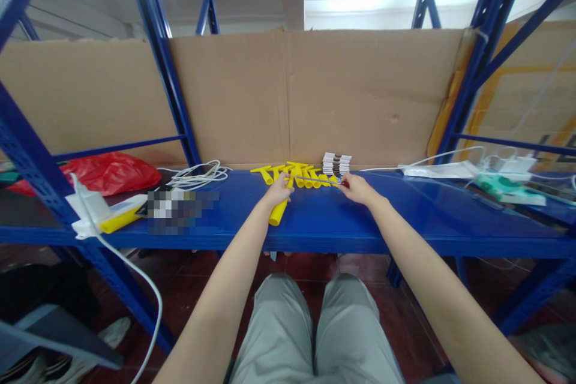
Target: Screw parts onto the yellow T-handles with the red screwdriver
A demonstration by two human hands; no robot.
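My left hand is closed around a yellow T-shaped plastic piece, whose thick round end points towards me. A thin, dark strip or rod runs from that piece across to my right hand. There the fingers are pinched on its far end; whether it is a rod or a strip is too small to tell. Just behind my hands, several more yellow T-shaped pieces lie in a row on the blue shelf. A stack of small white folded pieces with a dark band stands beyond them.
Cardboard closes off the back, between blue metal posts. Leftward lie a coiled white cable, a red plastic bag and a white power adapter. A white packet and a green-white packet lie right.
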